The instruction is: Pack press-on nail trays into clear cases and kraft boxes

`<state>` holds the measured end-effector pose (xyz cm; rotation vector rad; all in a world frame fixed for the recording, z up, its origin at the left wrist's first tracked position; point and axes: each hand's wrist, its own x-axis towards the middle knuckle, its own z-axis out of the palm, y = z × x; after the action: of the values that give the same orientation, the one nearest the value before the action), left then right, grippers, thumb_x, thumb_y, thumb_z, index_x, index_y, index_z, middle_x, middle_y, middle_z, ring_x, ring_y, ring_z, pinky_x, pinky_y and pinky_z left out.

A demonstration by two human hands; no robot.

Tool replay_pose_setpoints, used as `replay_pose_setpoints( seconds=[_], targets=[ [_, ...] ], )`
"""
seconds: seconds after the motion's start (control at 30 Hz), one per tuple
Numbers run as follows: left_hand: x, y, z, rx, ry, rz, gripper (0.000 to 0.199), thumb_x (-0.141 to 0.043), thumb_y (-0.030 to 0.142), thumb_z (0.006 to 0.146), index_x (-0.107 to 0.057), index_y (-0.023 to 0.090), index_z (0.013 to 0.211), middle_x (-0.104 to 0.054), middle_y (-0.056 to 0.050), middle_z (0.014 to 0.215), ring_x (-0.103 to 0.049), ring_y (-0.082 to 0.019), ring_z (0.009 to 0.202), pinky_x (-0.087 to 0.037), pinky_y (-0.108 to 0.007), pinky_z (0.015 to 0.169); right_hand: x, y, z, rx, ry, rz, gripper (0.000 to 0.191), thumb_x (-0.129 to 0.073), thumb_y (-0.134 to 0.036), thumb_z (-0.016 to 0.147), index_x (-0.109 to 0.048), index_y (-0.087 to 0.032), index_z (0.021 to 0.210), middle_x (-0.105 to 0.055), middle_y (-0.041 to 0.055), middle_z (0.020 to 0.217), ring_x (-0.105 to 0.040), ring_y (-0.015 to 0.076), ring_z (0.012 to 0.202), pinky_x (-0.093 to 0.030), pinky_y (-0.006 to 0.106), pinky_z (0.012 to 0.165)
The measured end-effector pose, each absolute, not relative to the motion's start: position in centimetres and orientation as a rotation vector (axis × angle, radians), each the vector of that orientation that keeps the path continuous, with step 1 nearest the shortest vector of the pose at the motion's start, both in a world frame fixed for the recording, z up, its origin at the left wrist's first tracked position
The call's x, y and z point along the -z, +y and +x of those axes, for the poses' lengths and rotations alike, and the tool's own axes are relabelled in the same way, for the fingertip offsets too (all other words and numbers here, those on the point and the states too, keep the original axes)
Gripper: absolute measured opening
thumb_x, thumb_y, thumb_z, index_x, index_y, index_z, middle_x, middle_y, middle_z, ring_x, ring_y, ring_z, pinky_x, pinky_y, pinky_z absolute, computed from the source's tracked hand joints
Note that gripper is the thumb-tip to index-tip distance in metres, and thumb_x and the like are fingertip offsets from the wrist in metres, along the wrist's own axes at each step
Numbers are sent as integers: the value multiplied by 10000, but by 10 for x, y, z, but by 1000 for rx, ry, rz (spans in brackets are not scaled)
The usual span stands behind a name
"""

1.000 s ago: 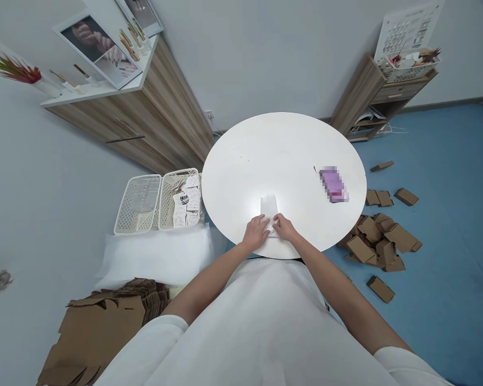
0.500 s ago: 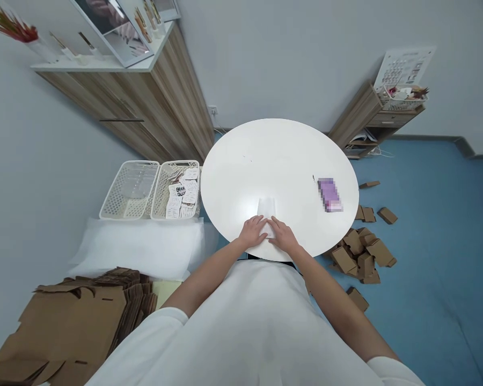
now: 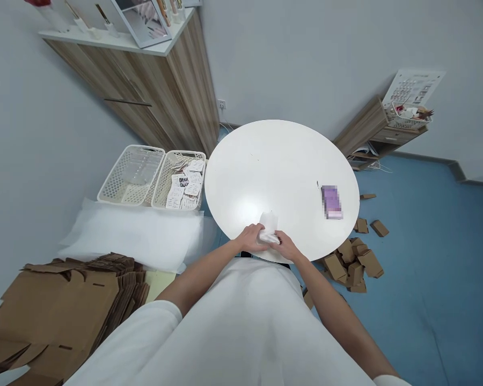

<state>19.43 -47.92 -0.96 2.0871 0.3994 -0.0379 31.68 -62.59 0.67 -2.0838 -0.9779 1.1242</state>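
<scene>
Close to the near edge of the round white table (image 3: pixel 282 155), both hands grip a strip of thin white wrapping foam (image 3: pixel 269 221). Its near end is folded or rolled into a small bundle; whether anything lies inside I cannot tell. My left hand (image 3: pixel 251 238) is closed on the bundle's left end, thumb and fingers bent around it. On the right end, my right hand (image 3: pixel 285 245) pinches it with curled fingers. The strip's flat far end lies on the table beyond my fingers.
A purple pixelated item (image 3: pixel 331 202) lies at the table's right. Left stand a basket of printed cards (image 3: pixel 185 187), another white basket (image 3: pixel 124 177), white sheets (image 3: pixel 132 230) and stacked flat cardboard (image 3: pixel 64 311). Small brown boxes (image 3: pixel 352 262) litter the floor at right.
My hands have gone from lying over the white strip to gripping its near end, which is now bunched up and thicker. The camera view has shifted slightly.
</scene>
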Motion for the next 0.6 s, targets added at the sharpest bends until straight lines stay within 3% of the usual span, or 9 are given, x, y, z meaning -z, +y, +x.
replay_pose_setpoints(
  seconds=[0.17,0.3,0.47,0.6],
  targets=[
    [19,-480,200,-52,516,2032,294,-533,223,704,-535,204,997,-501,-76,1088,-522,-198,917,-415,-324,813,-7,-617,323,-1116,-761,-2071,285,-437,-408,757,-542,-168,869,-576,40,868,-534,161,756,-430,276,667],
    [27,-477,206,-114,651,1939,278,-480,234,764,-511,200,1038,-565,-44,939,-559,-157,823,-439,-298,770,2,-609,330,-1154,-500,-2096,384,-396,-515,760,-526,-154,747,-562,30,669,-533,145,611,-424,262,594],
    [31,-475,211,-64,817,1915,187,-496,275,773,-550,204,937,-620,-18,858,-576,-150,812,-448,-272,741,15,-600,335,-1081,-342,-2077,344,-430,-527,741,-475,-198,827,-541,-7,650,-527,132,519,-416,259,520],
    [29,-476,216,-11,926,1879,159,-500,286,771,-584,203,878,-638,-19,869,-584,-142,795,-449,-249,713,22,-600,336,-986,-313,-2073,328,-470,-468,728,-411,-223,938,-535,-21,712,-542,128,520,-433,268,553]
  ],
)
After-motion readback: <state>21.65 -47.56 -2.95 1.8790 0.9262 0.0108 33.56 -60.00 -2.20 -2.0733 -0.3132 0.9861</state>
